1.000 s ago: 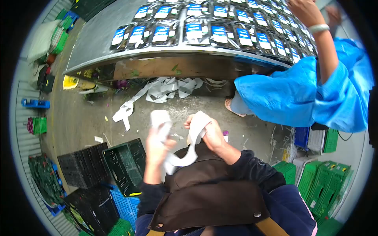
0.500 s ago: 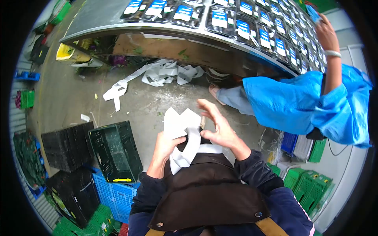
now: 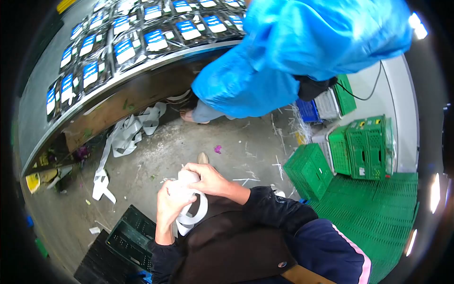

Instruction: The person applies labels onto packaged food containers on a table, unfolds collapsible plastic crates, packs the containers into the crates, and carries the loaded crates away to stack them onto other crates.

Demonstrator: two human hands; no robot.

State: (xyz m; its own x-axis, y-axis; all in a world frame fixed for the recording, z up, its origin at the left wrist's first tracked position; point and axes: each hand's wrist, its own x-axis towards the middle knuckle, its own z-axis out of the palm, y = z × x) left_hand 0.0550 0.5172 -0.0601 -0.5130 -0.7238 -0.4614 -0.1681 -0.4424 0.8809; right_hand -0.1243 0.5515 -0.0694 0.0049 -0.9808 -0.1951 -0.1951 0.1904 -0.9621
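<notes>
Just left of centre in the lower half of the frame, a white strip [image 3: 191, 219] is bunched between the person's two hands, with a loose loop hanging below the fingers in front of the brown apron [image 3: 231, 241]. The left hand [image 3: 170, 201] is curled around the bunched part from the left, and the right hand [image 3: 211, 180] meets it from the right, thumb and fingers pinching its upper side; how tightly either one grips cannot be told. The dangling loop looks like the weak point: if the pinch slackens, the bundle could spring open and drop, and the loop could catch on the apron. A second hazard lies at left of centre, where a heap of white strip [image 3: 126, 135] trails over the floor beneath the edge of the table [image 3: 142, 68]. The foot [image 3: 187, 115] of a co-worker in a blue gown [image 3: 283, 61] stands near its right end, so a step that way could snag or tangle it. The dark crate [image 3: 137, 232] at lower left sits close to the person's left sleeve, and a sideways turn might knock it. Labelled packs [image 3: 125, 49] cover much of the tabletop at upper left.
</notes>
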